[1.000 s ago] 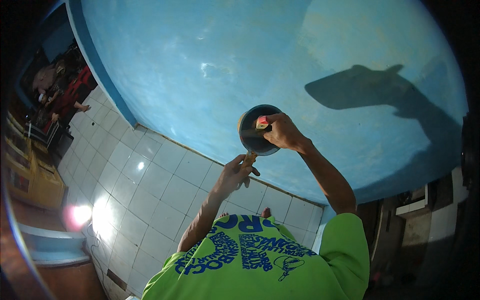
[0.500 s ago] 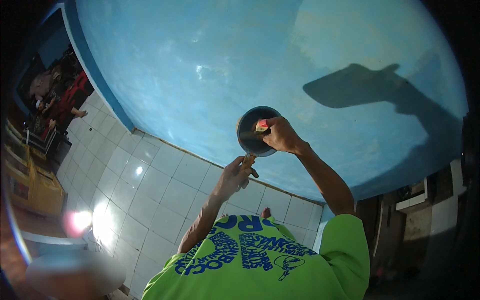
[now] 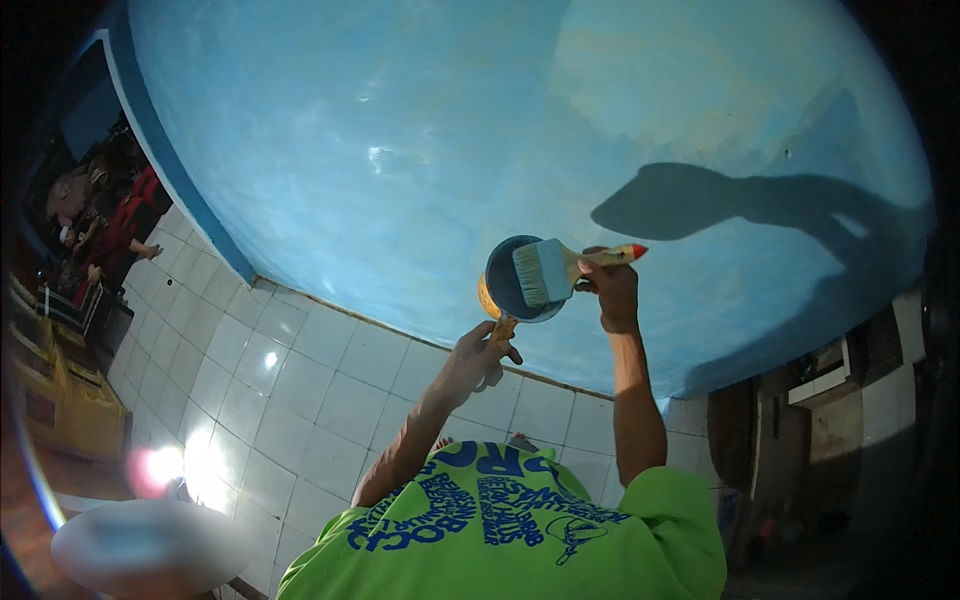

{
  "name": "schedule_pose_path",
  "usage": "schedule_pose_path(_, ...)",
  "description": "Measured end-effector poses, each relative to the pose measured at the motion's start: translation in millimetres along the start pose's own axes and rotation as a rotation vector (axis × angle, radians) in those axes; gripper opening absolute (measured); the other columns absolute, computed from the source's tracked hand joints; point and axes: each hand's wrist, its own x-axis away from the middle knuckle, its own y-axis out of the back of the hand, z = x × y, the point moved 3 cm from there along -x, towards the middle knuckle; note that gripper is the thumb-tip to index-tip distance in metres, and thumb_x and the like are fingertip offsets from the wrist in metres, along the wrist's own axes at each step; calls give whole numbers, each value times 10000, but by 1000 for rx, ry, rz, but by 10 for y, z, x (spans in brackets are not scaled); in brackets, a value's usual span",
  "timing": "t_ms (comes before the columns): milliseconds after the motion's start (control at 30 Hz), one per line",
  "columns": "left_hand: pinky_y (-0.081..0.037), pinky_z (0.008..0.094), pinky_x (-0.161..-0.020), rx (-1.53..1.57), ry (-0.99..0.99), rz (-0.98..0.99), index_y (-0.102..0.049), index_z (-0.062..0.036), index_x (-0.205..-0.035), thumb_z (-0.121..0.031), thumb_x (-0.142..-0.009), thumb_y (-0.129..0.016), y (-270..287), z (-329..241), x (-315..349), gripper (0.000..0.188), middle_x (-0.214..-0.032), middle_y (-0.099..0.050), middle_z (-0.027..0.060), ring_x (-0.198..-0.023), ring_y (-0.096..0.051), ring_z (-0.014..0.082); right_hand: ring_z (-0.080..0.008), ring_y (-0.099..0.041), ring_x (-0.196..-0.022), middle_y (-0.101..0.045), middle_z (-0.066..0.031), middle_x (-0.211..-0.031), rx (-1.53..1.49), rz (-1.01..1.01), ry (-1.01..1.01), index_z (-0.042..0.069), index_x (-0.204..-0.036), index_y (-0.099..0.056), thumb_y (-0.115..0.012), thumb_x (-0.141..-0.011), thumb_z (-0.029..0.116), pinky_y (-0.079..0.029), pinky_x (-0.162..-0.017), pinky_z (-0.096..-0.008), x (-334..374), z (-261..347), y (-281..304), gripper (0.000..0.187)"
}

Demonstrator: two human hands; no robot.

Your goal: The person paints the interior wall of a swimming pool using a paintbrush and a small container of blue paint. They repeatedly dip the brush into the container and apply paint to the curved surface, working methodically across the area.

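Observation:
My left hand (image 3: 480,358) is wrapped round the handle of a round dipper (image 3: 499,270), dark inside with an orange-yellow outer side. A wide flat paintbrush (image 3: 545,272) lies across the dipper's mouth, its pale bristles pointing left over the opening. Its wooden handle ends in a red tip at the right. My right hand (image 3: 612,285) grips the brush near the base of that handle. How much paint the dipper holds I cannot tell. Beyond both hands rises a light blue wall (image 3: 400,190) with paler, patchy areas at the upper right.
White floor tiles (image 3: 312,390) run along the wall's foot. Through a doorway on the left, a person (image 3: 115,225) sits with legs stretched out. A yellow wooden cabinet (image 3: 75,410) stands at the far left, near a bright light (image 3: 165,467). My arm's shadow (image 3: 680,200) falls on the wall.
My right hand has drawn back to the right, and the brush, before dipped inside the dipper, now shows its bristles across the rim. The dipper has dropped slightly lower in view.

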Motion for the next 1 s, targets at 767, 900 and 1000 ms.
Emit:
schedule_pose_path(767,-358,250,-402,-140,147,-120,-536,41,-1273,-194,-945,-577,-1283,328,-747,405,-885,-713,94,-489,-492,82,-159,-564,-790,-627,-38,-995,-739,-127,-298,69,-1133,-624,-677,-982,137,-476,-598,-336,167,-1140,1546,174)
schedule_pose_path(900,-347,234,-411,-48,86,-58,-539,34,-1278,-251,-980,-592,-1399,228,-871,415,-907,-710,98,-491,-476,78,-179,-607,-842,-646,-60,-1034,-674,-76,-140,62,-1140,-619,-680,-970,122,-492,-625,-336,-90,-754,1674,190)
schedule_pose_path(1000,-354,221,-421,-30,85,-40,-538,34,-1284,-261,-1004,-599,-1524,42,-976,411,-906,-701,105,-498,-472,66,-183,-624,-914,-659,-61,-1078,-725,-57,-85,59,-1200,-620,-697,-963,131,-500,-661,-321,-215,-484,1737,259)
